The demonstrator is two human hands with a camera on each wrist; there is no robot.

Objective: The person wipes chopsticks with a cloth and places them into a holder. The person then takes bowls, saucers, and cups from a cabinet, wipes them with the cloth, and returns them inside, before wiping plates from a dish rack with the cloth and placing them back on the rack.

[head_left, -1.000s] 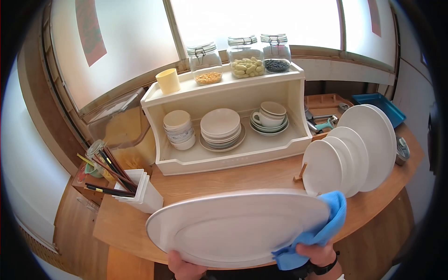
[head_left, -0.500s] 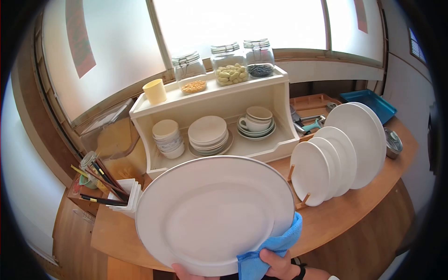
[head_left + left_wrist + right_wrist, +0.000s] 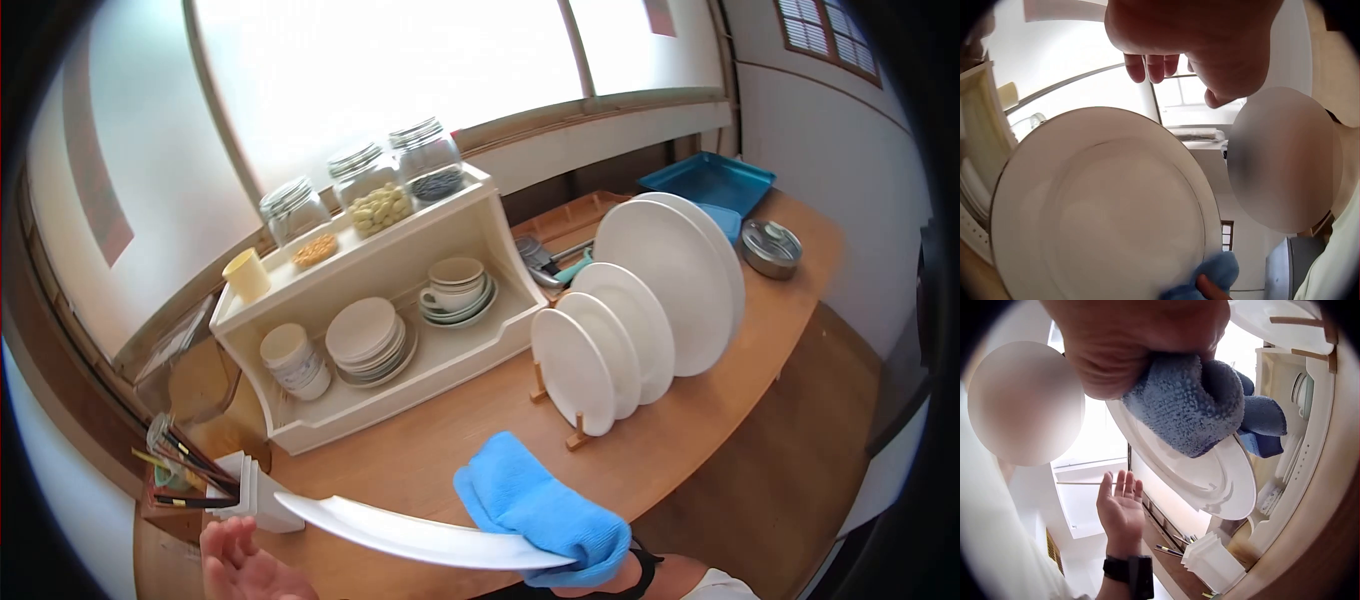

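A large white oval plate (image 3: 410,529) is tilted nearly edge-on over the front of the table in the head view. My right hand (image 3: 612,578) grips its right end through a folded blue cloth (image 3: 535,505). In the right wrist view the cloth (image 3: 1185,403) wraps over the plate's rim, under my fingers. My left hand (image 3: 250,566) is off the plate, palm up and fingers loosely bent, just beyond its left end. The left wrist view shows the plate's broad face (image 3: 1116,212), with a thin dark line around its rim.
Several white plates (image 3: 570,370) stand upright in a wooden rack on the right. A cream shelf (image 3: 400,400) behind holds bowls, plates and cups, with glass jars (image 3: 370,190) on top. White holders (image 3: 262,497) with chopsticks stand left. A lidded pot (image 3: 771,250) and blue tray (image 3: 710,180) sit back right.
The plate has turned from face-on to nearly edge-on and dropped lower. My left hand has let go of its edge and moved left. The head view has swung right.
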